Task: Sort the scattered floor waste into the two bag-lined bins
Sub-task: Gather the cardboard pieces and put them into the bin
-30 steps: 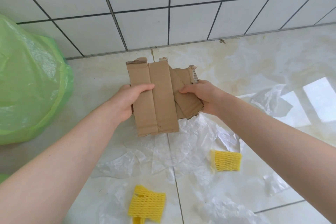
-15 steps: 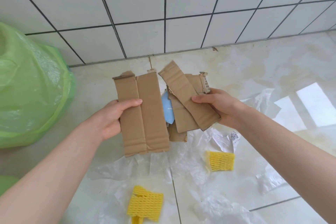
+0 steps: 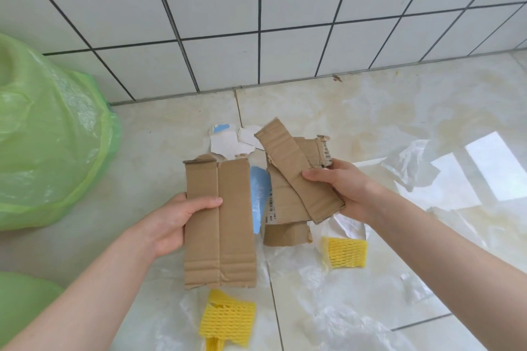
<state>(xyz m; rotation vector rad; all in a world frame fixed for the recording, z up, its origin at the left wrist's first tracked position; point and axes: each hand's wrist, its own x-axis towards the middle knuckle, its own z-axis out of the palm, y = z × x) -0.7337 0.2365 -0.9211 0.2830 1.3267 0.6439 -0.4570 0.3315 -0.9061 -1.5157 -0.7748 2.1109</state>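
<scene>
Two hands are in the frame, each holding cardboard above the floor (image 3: 356, 100). The left hand (image 3: 174, 222), at centre left, grips one creased cardboard strip (image 3: 219, 222) by its left edge, thumb curled across the front and fingers hidden behind; the strip stands nearly upright and reaches from above the hand to well below it. The right hand (image 3: 342, 194), at centre right, pinches a bundle of torn cardboard pieces (image 3: 296, 179), at least three overlapping, thumb on top; the bundle fans out to the left of and above the hand. One piece carries a barcode label. Between the strip and the bundle a blue and white scrap (image 3: 259, 194) shows, and whether it is held or lies below I cannot tell.

Two yellow foam nets lie on the floor: one (image 3: 346, 252) just below the right hand, one (image 3: 226, 319) at bottom centre beneath the strip. Torn white card bits (image 3: 228, 142) lie at centre, above the strip. Several clear plastic sheets (image 3: 410, 162) are spread across the lower right. Two green bag-lined bins sit at the left edge, one (image 3: 51, 134) at upper left and one (image 3: 22, 299) at lower left, well apart from both hands.
</scene>
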